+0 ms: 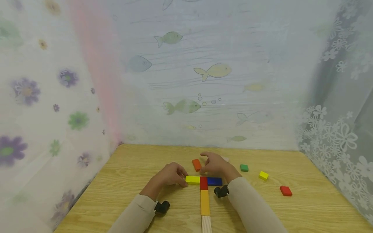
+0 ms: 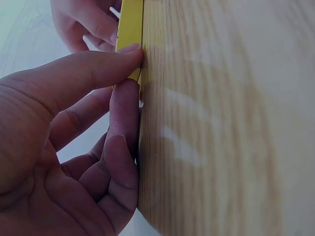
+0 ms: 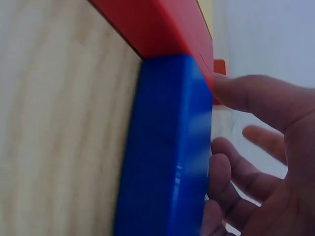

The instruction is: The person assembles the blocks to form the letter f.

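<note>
Wooden blocks form a T on the table. A yellow block is the left arm, a blue block the right arm, with a red block between them. My left hand pinches the yellow block's left end, thumb and forefinger at its tip. Just beyond the red and blue blocks, my right hand hovers with loosely bent fingers. In the right wrist view its thumb reaches the far side of the red block; whether they touch I cannot tell. The blue block stands nearer that camera.
An orange-yellow block and a pale wood block continue the stem towards me. Behind the T lies an orange-red block. To the right are a green block, a small yellow block and a loose red block.
</note>
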`<state>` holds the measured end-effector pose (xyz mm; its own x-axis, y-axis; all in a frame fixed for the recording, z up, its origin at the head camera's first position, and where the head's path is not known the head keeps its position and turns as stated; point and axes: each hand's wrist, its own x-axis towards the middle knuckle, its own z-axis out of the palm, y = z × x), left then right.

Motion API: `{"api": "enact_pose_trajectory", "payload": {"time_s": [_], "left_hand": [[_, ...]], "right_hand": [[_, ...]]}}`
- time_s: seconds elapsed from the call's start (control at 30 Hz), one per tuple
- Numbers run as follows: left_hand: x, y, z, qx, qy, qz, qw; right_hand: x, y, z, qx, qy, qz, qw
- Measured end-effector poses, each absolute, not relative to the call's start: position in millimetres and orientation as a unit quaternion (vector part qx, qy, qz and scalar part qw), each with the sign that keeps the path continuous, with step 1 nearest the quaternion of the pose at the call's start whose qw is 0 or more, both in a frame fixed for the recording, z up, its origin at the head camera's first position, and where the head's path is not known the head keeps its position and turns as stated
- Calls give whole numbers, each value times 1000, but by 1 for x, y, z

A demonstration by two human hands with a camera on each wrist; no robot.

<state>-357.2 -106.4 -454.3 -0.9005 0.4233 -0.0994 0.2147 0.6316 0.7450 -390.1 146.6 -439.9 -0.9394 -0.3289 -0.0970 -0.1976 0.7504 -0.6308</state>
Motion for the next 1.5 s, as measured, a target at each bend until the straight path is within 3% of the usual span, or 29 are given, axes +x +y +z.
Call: {"api": "enact_pose_trajectory", "payload": {"time_s": [0.17,0.77,1.2,1.5], "left_hand": [[-357,-108,-455,178,893,391,134],[-358,-106,-457,185,891,393,134],[-359,-106,-453,184,889,396,138],[-358,-107,-455,189,886,400,139]], "right_hand": [[-395,147,-439,-159,917,-339,138],[-385,138,-438,-119,912,-354,168],[-387,139,-438,-107,918,-346,160],[-400,149,-446,-122,923,-343,125]]}}
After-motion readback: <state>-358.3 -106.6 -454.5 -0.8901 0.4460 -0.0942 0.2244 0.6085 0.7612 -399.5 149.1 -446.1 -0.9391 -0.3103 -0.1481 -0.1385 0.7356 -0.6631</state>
